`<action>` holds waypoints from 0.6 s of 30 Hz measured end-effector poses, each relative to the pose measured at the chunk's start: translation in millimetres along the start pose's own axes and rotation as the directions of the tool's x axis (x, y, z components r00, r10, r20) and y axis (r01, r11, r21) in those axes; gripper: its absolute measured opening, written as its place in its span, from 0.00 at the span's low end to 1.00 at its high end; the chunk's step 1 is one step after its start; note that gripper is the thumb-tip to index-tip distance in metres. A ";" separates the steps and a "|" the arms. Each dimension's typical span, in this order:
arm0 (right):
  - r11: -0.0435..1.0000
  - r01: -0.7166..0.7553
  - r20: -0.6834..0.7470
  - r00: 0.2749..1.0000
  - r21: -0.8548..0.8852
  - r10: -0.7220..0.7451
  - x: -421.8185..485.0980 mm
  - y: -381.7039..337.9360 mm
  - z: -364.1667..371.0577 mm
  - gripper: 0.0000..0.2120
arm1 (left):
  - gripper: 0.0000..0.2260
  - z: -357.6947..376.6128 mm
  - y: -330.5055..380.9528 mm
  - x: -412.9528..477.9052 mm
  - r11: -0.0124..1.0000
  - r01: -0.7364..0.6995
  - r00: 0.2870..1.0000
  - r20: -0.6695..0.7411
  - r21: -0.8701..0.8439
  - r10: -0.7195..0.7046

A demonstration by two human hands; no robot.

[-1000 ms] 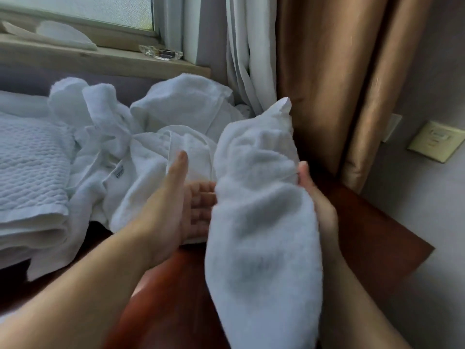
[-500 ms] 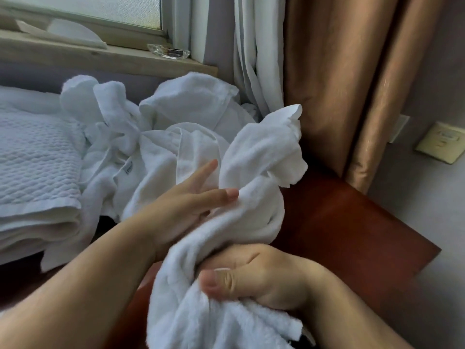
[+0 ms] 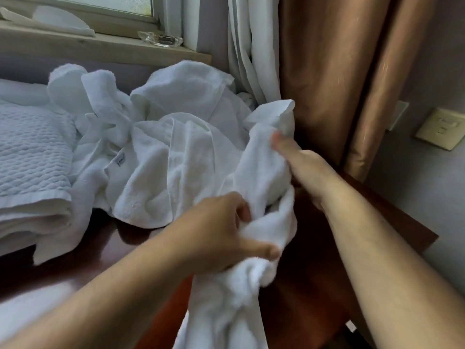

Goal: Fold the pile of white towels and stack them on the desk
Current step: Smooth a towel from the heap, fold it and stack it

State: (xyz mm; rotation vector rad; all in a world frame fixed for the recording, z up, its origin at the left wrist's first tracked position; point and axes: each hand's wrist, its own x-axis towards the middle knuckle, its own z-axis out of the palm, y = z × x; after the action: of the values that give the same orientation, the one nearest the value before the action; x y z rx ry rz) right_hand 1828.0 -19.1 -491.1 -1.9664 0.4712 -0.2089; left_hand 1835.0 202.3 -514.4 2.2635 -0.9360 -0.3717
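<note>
A crumpled white towel (image 3: 264, 172) hangs between my two hands over the reddish wooden desk (image 3: 314, 285). My left hand (image 3: 221, 233) grips its bunched middle, thumb pointing right. My right hand (image 3: 302, 170) holds its upper part near the curtain, thumb up against the cloth. The towel's lower end drops past the desk's front edge. Behind it lies a loose pile of white towels (image 3: 163, 147) on the desk. A folded, quilted white towel (image 3: 30, 159) sits at the left.
A brown curtain (image 3: 339, 71) and a white curtain (image 3: 251, 46) hang just right of the pile. A window sill (image 3: 100, 46) with a glass dish (image 3: 161, 39) runs behind. A wall switch plate (image 3: 440, 129) is on the right wall.
My right hand has let go of the towel's lower part and moved up to its top near the curtain. My left hand has closed on the towel's middle.
</note>
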 end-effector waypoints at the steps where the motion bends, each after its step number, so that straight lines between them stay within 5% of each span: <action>1: 0.990 -0.018 0.059 0.998 -0.139 0.027 4.9 -5.7 0.9 0.40 | 0.27 1.8 -1.0 -0.4 0.995 0.005 0.998 0.069 0.098 -0.012; 4: 0.852 0.025 0.162 0.984 -0.522 0.070 23.8 -23.6 5.9 0.21 | 0.21 -1.5 -4.5 -1.8 0.986 -0.004 0.989 0.147 0.166 -0.021; 6: 0.816 0.079 0.178 0.984 -0.573 0.030 35.1 -29.9 13.1 0.12 | 0.23 -8.8 -7.5 -2.6 0.989 -0.007 0.988 0.153 0.146 -0.015; 8: 0.986 0.033 0.021 0.999 -0.164 -0.030 45.1 -33.6 17.6 0.08 | 0.28 -17.0 -9.7 -2.7 0.986 -0.001 0.993 0.114 0.168 -0.018; 9: 0.992 0.036 -0.136 0.991 0.120 -0.019 51.2 -38.1 18.8 0.09 | 0.32 -21.6 -11.2 -2.0 0.981 0.001 0.998 0.067 0.196 -0.015; 10: 0.929 0.080 -0.298 0.954 0.360 0.033 59.6 -42.3 19.0 0.11 | 0.38 -26.7 -12.6 -1.0 0.976 0.003 1.000 0.004 0.220 -0.004; 12: 0.810 0.156 -0.448 0.882 0.565 0.143 75.7 -50.3 21.7 0.14 | 0.47 -38.7 -15.8 0.7 0.975 0.008 0.993 -0.114 0.223 0.018; 15: 0.847 0.080 -0.257 0.964 0.525 0.068 85.5 -51.1 36.9 0.21 | 0.51 -54.3 -21.7 0.8 0.979 0.029 0.992 -0.122 0.203 -0.004; 18: 0.993 0.109 0.108 0.988 0.039 -0.112 82.4 -36.7 55.8 0.29 | 0.51 -58.8 -30.5 -0.4 0.958 0.062 0.998 -0.007 0.279 -0.063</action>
State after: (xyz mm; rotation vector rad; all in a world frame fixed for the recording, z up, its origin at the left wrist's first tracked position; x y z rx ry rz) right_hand 1930.8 6.5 -487.4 -1.9624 0.2858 -0.1760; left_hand 1878.8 245.9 -490.8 2.5540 -0.9707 -0.2832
